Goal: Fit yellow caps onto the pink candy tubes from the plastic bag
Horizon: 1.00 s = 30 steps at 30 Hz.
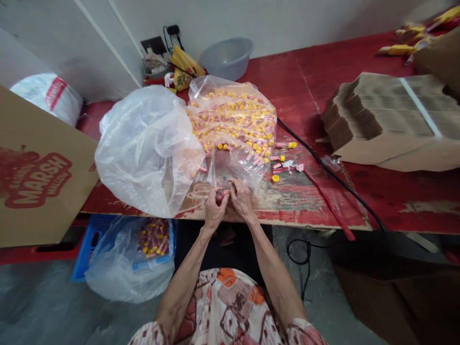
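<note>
Close to the table's front edge, my left hand (214, 211) is closed on a small pink tube with a yellow cap (223, 192), with some dark red material beside it. My right hand (241, 199) is curled right next to the tube's yellow end; whether its fingertips grip anything is hidden. Just beyond both hands lies a large clear plastic bag (233, 117) full of small pink tubes with yellow caps, its mouth facing me. To its left a puffed-up, translucent plastic bag (143, 148) rests on the table and reaches its front edge.
A few loose tubes (276, 158), a yellow cap (275, 178) and a red strip (330, 206) lie right of the bag. A black cable (323, 165) crosses the table. Flattened cartons (395, 124) stand right, a marshmallow box (39, 177) left. Below is a blue crate (81, 254).
</note>
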Tool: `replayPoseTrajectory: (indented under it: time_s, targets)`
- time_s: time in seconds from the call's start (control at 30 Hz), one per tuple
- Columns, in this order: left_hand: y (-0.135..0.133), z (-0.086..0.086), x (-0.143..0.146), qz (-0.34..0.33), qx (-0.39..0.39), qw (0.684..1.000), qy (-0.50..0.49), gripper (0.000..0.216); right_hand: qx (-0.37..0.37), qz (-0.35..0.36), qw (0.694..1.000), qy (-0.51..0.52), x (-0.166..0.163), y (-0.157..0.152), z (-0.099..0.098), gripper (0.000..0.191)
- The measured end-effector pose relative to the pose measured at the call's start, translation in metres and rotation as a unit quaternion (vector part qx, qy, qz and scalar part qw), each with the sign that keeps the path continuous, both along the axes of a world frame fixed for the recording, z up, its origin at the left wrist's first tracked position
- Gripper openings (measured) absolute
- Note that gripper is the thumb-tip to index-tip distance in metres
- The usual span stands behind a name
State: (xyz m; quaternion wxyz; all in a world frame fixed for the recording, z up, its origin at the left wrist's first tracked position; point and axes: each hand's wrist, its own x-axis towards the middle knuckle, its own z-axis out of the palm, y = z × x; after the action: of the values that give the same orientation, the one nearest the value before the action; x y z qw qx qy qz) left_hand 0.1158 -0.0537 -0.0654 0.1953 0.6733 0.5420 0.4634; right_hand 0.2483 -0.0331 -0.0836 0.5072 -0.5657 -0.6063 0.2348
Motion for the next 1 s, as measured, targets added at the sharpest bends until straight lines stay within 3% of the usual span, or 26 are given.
replayPoseTrajectory:
  time_s: [1.0]
  targets:
    - [-0.0001,0.0066,0.0008,-0.005,-0.005,1.000,-0.007,0.035,-0.005,-0.006,1.000,-0.004,-0.0003,-0.0015,0.0044,0.031]
